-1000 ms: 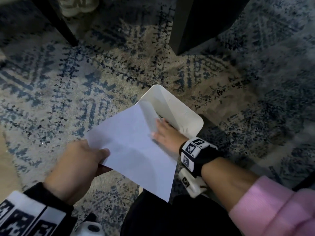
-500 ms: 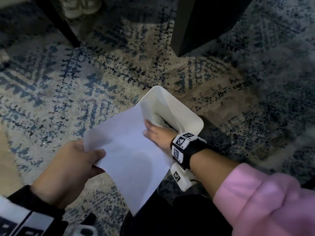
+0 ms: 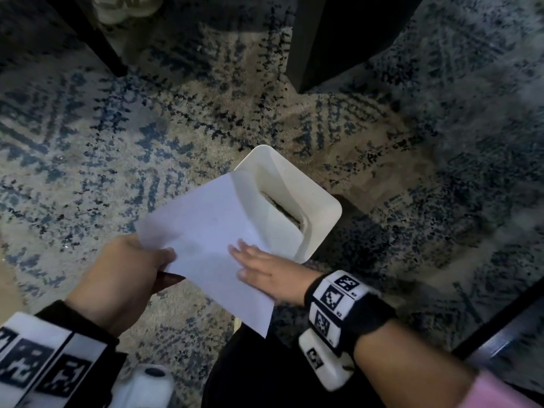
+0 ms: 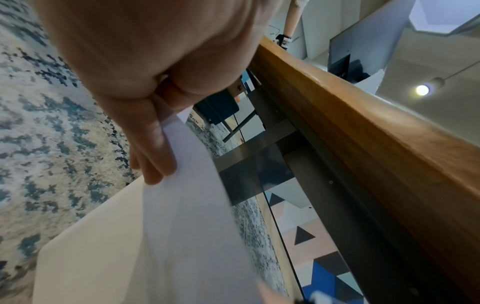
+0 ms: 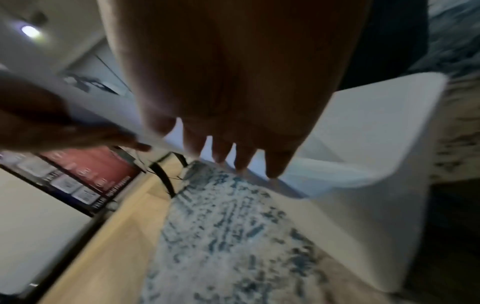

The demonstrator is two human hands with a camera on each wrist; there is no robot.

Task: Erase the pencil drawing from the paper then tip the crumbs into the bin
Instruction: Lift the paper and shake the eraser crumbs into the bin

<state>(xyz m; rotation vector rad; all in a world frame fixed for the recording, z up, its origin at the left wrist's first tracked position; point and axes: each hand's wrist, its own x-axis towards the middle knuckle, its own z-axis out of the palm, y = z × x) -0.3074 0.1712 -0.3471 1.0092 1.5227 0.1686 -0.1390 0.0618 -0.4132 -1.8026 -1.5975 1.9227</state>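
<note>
Risk first, left to right: left hand (image 3: 117, 287) pinches the paper (image 3: 206, 240) by one corner only, thumb on top, so the sheet is floppy; if it sags or twists, crumbs likely slide off the near or left edge onto the rug (image 3: 88, 160) instead of off the far corner. Right hand (image 3: 265, 270) lies flat on the sheet, fingers straight, gripping nothing; a sideways sweep could push crumbs past the rim. Paper's far corner overlaps the bin (image 3: 321, 207) opening, sheet sloping toward it. Bin is white, rounded-rectangular, on the rug; something dark and speckled shows at the bottom, can't tell what. Crumbs not resolvable on paper or in bin.
</note>
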